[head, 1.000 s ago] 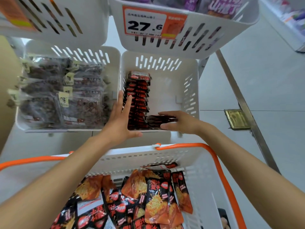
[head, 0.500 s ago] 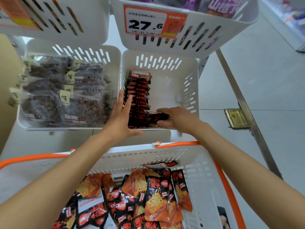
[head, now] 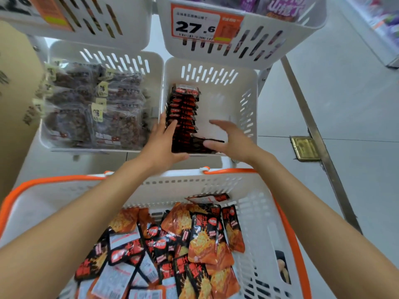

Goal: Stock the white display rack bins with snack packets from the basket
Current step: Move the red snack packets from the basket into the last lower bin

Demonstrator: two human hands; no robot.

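Head view, looking down. In the lower right white slotted plastic rack bin point(head: 244, 87), a row of red-and-black snack packets point(head: 183, 108) on edge along its left wall; at the row's near end, a few dark packets lying flat point(head: 200, 144), print too dim to read. Against the row's left side, the left hand point(head: 160, 145), fingers straight and together, thumb out along the bin's front edge. Over the flat packets, the right hand point(head: 233, 141), fingers apart and loosely curved, gripping nothing; thumb tip touching the packets or just above, cannot tell. Nearest the camera, a white plastic basket with orange handles point(head: 194, 184), heaped with loose red, orange and black snack packets point(head: 194, 244), bottom edge cut off. Beside the bin, left, a second white bin of clear bags of dark brown snacks point(head: 97, 117), labels blurred. Above, an upper white bin with a price tag reading 27.6 point(head: 195, 26), its purple packets point(head: 280, 7) cropped by the top edge.
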